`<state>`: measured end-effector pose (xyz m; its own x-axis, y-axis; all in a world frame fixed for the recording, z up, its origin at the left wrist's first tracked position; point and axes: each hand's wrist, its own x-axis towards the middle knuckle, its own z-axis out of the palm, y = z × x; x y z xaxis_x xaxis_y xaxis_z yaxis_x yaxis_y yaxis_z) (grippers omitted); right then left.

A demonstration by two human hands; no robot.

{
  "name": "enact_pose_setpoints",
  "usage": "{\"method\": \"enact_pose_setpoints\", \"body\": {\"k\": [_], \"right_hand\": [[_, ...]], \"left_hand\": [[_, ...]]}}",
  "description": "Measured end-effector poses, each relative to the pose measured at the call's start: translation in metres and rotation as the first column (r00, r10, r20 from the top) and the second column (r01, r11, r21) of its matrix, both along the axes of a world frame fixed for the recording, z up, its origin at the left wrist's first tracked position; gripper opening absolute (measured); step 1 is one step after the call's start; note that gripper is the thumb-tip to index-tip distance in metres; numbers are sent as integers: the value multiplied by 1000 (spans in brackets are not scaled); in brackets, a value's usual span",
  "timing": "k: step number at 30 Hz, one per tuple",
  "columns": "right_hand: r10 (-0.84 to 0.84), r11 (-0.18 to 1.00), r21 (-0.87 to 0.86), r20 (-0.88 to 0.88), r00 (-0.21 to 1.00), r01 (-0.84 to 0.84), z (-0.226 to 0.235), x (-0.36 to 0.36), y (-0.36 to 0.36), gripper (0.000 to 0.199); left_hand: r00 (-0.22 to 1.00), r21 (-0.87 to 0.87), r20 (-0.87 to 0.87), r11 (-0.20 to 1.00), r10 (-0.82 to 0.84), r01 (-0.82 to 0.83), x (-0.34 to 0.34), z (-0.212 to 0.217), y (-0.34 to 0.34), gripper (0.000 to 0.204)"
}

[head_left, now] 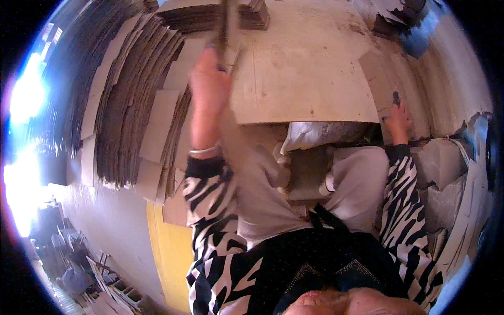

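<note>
My left hand [209, 79] is raised over the pale wooden table [304, 79], fingers closed around a thin dark tool [226, 23] that is blurred by motion. My right hand [399, 119] sits at the table's right edge on a flat cardboard piece [380, 71]. Its fingers are curled around a small dark object [396, 97] that sticks up from the fist. Both forearms wear black-and-white striped sleeves, and a pale bracelet circles the left wrist.
Tall stacks of flat cardboard sheets [131, 105] lean at the left, and more stacks [210, 16] lie at the table's far edge. A pale sack [315, 134] lies under the table front. Grey blocks [443, 163] and loose sheets stand at the right. A yellow panel [168, 247] is low left.
</note>
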<state>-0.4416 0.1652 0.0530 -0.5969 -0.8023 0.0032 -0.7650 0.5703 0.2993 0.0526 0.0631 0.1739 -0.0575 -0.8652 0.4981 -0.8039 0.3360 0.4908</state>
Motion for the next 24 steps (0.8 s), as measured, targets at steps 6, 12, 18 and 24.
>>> {"method": "enact_pose_setpoints", "body": {"k": [6,12,18,24], "right_hand": [[53,976,-213,50,997,-41,-23,-32,-12,52],[298,825,-523,80,951,-215,-12,-29,-24,41],[582,717,-578,192,790,-388,45,55,-51,43],[723,673,-445,231,651,-590,39,145,-55,22]], "left_hand": [[723,-253,601,939,342,-233,112,12,26,40],[418,-143,825,856,380,-497,201,-113,74,26],[535,188,808,754,245,-629,159,-68,55,41],[762,14,584,935,279,-354,41,-100,-10,43]]}}
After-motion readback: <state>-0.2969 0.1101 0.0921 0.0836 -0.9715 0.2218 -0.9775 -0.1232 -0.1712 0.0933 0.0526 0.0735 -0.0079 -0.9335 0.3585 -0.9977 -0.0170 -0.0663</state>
